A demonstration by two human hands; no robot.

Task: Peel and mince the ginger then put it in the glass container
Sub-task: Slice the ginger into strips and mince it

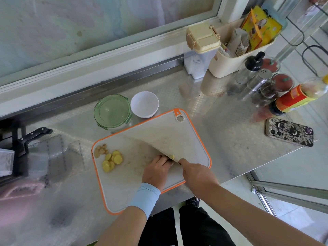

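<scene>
Ginger lay against the knife on the cutting board.
Near the board's middle, the left hand curled its fingers down on the small yellow piece, while the right hand had its fingers wrapped round the knife's handle (hidden in the grip). Ginger slices lay by the board's left edge; the lidded glass container stood just beyond its far edge.

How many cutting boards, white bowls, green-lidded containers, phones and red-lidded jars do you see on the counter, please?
cutting board: 1
white bowl: 1
green-lidded container: 1
phone: 1
red-lidded jars: 2
Total: 6
</scene>
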